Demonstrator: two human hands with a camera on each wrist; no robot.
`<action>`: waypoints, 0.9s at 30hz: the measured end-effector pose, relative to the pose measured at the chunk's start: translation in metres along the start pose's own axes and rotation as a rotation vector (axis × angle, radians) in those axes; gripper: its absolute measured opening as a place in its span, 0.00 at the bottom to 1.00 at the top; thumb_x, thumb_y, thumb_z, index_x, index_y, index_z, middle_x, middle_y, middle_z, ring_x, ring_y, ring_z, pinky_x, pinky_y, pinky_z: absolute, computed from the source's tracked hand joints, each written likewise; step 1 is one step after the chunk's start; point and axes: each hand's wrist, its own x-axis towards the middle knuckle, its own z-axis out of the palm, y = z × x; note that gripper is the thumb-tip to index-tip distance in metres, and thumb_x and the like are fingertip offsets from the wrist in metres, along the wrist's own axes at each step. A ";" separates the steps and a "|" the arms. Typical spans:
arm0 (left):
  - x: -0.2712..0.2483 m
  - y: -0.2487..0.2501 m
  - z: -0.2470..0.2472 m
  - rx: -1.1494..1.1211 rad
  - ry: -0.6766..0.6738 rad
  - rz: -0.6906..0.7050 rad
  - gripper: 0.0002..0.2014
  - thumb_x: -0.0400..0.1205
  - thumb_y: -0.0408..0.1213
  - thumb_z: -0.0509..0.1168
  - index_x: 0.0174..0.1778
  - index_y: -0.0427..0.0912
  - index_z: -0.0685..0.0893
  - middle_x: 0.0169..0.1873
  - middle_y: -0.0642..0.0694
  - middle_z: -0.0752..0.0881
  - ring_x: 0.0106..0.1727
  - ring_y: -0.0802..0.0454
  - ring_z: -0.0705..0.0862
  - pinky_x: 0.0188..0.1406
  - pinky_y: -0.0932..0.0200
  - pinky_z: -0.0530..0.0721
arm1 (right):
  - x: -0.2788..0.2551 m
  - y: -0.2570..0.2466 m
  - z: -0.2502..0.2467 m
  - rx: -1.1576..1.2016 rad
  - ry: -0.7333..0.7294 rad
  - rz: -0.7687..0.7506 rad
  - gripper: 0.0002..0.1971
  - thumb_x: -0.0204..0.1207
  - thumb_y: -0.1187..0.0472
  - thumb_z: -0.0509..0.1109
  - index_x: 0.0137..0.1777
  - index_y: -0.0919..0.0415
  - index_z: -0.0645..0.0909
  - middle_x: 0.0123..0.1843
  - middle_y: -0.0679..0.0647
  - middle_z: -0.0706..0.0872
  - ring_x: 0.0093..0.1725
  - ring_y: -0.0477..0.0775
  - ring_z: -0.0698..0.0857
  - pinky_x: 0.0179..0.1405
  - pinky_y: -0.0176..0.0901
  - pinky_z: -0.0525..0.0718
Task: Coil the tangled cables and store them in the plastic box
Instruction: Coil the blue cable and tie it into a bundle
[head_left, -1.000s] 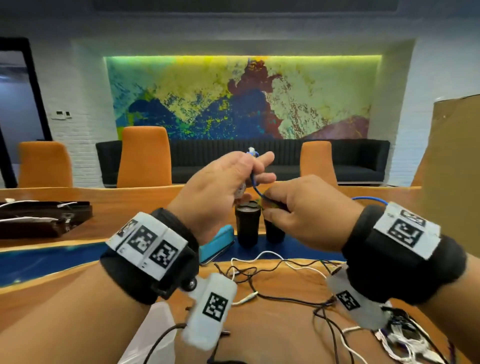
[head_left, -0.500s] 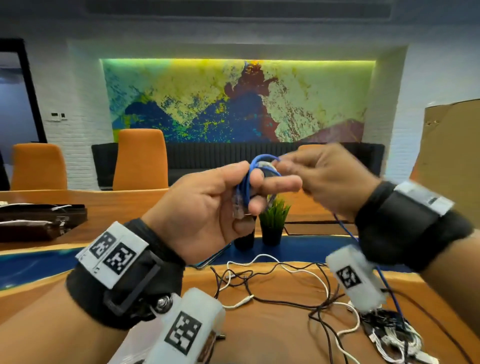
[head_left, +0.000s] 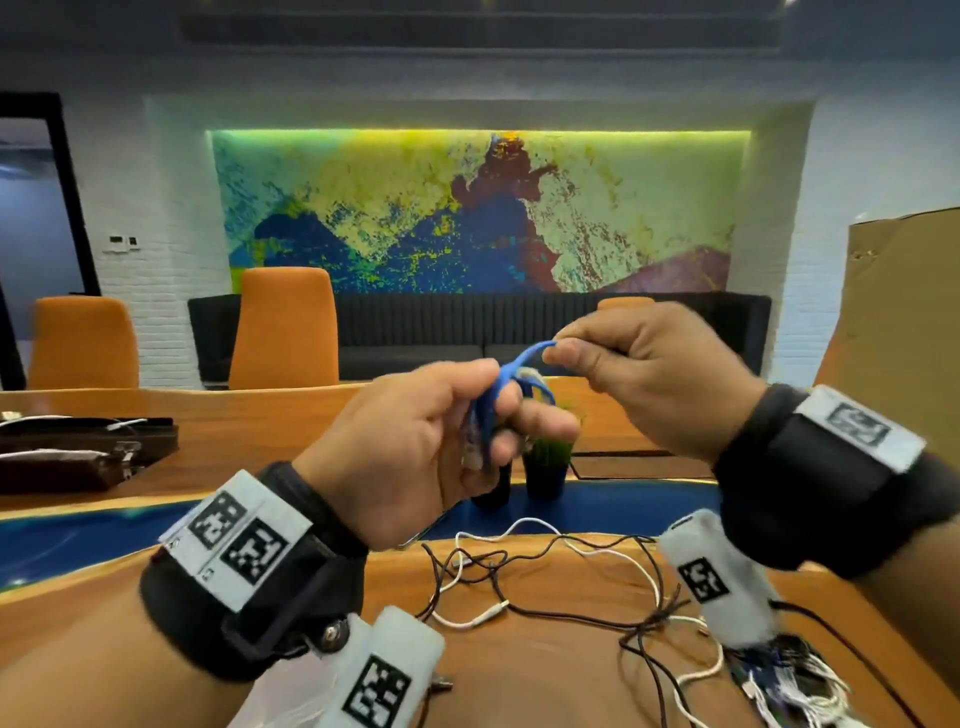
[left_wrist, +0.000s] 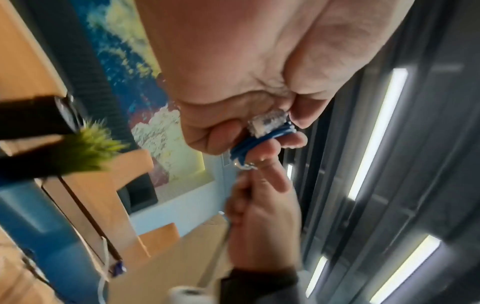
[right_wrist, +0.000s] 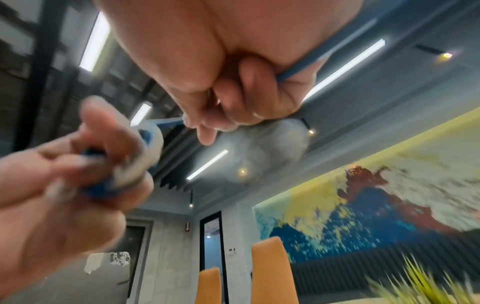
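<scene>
Both hands are raised above the table with a blue cable (head_left: 497, 395) between them. My left hand (head_left: 441, 441) grips several loops of it wound round its fingers, with the clear plug (left_wrist: 269, 121) tucked against the loops (left_wrist: 259, 139). My right hand (head_left: 639, 364) pinches the free run of the blue cable (right_wrist: 301, 72) just right of the coil and holds it taut. A tangle of black and white cables (head_left: 561, 582) lies on the wooden table (head_left: 519, 675) below. A corner of clear plastic (head_left: 270, 701) shows at the bottom edge; I cannot tell whether it is the box.
Two small dark pots, one with a green plant (head_left: 545, 462), stand behind the hands on the table's blue strip (head_left: 78, 540). A cardboard sheet (head_left: 904, 322) rises at the right. Dark cases (head_left: 78, 452) lie at far left. More white cables (head_left: 800, 691) pile at bottom right.
The right hand has swung up and over from below the left hand, laying more blue cable round the left fingers. The head view has tilted slightly.
</scene>
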 end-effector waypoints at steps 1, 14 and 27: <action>0.000 0.004 0.001 -0.096 0.000 0.024 0.14 0.81 0.46 0.56 0.32 0.47 0.80 0.58 0.36 0.86 0.34 0.54 0.74 0.34 0.58 0.65 | -0.003 0.004 0.011 0.050 -0.024 0.053 0.10 0.83 0.59 0.67 0.43 0.59 0.88 0.30 0.52 0.80 0.31 0.42 0.75 0.35 0.45 0.77; 0.009 -0.024 -0.011 0.773 0.070 0.163 0.18 0.90 0.37 0.52 0.37 0.41 0.81 0.38 0.54 0.90 0.40 0.54 0.78 0.44 0.57 0.76 | -0.017 -0.027 -0.002 -0.181 -0.199 -0.083 0.06 0.74 0.53 0.75 0.39 0.52 0.88 0.31 0.46 0.86 0.34 0.46 0.83 0.33 0.38 0.79; 0.008 -0.013 -0.002 0.051 0.224 0.283 0.17 0.91 0.42 0.50 0.41 0.43 0.79 0.60 0.43 0.91 0.48 0.51 0.88 0.44 0.62 0.84 | -0.040 -0.007 0.054 0.095 -0.382 0.219 0.08 0.85 0.58 0.62 0.55 0.55 0.83 0.35 0.45 0.81 0.33 0.42 0.78 0.35 0.34 0.78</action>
